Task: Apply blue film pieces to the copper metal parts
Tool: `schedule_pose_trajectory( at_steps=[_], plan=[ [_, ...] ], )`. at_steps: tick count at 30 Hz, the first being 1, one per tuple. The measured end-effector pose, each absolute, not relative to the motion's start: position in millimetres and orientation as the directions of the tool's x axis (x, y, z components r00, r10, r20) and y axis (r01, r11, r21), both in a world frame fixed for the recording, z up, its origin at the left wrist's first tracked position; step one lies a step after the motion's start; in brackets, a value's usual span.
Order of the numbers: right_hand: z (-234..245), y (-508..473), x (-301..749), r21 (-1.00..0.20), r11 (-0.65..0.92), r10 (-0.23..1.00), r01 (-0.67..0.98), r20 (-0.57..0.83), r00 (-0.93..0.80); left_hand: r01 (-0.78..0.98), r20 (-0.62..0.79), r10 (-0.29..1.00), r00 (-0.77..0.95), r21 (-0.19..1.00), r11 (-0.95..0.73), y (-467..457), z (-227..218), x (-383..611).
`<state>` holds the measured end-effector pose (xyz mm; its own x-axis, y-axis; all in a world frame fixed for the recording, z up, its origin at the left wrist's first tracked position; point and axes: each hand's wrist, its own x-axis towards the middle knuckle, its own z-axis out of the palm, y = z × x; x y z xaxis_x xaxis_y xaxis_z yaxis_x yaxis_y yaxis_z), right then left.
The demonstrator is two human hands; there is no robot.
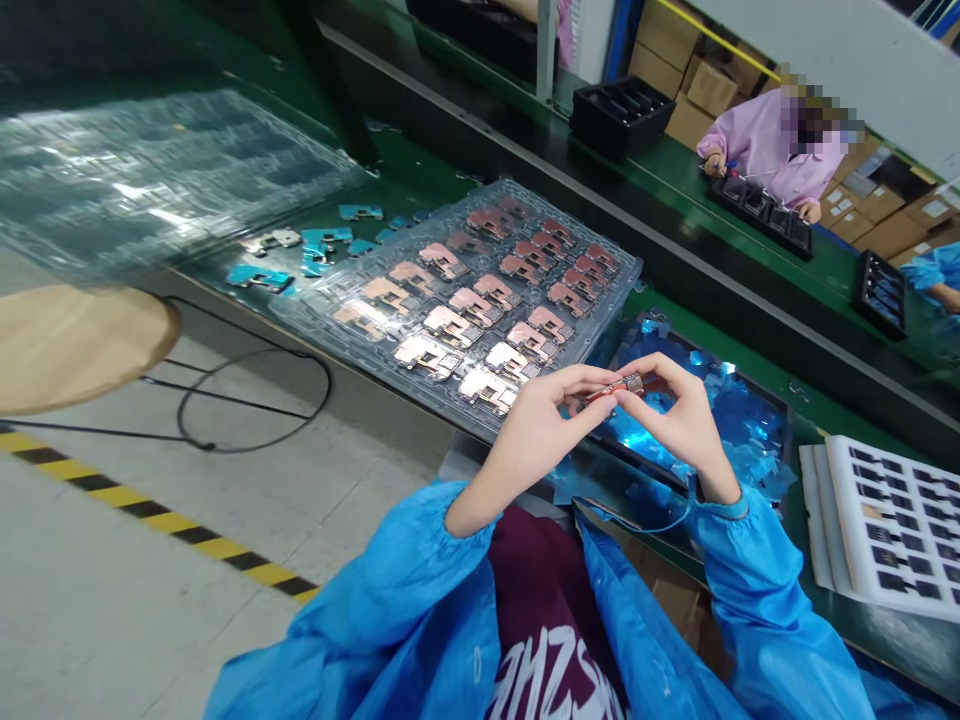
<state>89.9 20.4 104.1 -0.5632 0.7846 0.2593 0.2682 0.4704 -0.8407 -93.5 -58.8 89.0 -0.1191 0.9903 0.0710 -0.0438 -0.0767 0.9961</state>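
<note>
From where I stand, the left hand (551,415) and right hand (682,415) meet over the near side of the table (409,165), holding a small copper-and-silver metal board (624,387) between them. The left fingers are closed to a pinch on one end; the right fingers, curved into a ring with the thumb, pinch the other.

Beyond the left hand lies a wide clear plastic tray (319,300), its hollows holding rows of flat copper-coloured boards (450,325). Under the right hand, a shallow black tray (784,435) is heaped with shiny blue film (742,408). Farther right, a white foam tray (840,465) carries columns of small black parts (889,530).

The clear tray's near edge follows the table's front edge — floor lies just past it — and its right side nearly meets the black tray. Loose blue-covered boards (259,277) lie off its left corner. Between black and white trays there's a narrow gap — the right forearm reaches in just beside it.
</note>
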Motion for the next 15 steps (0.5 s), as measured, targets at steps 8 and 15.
schedule_pose_trajectory(
  at_steps=[8,15],
  plan=[
    [94.9,17.3,83.4,-0.966,0.214,0.813,0.144,0.095,-0.575,-0.176,0.012,0.99,-0.141,0.984,-0.037,-52.2,82.7,-89.8],
    [86.1,31.9,98.8,-0.982,0.181,0.837,0.051,0.126,-0.533,-0.26,-0.062,0.981,-0.185,0.966,0.013,-37.5,81.4,-103.3]
  ],
)
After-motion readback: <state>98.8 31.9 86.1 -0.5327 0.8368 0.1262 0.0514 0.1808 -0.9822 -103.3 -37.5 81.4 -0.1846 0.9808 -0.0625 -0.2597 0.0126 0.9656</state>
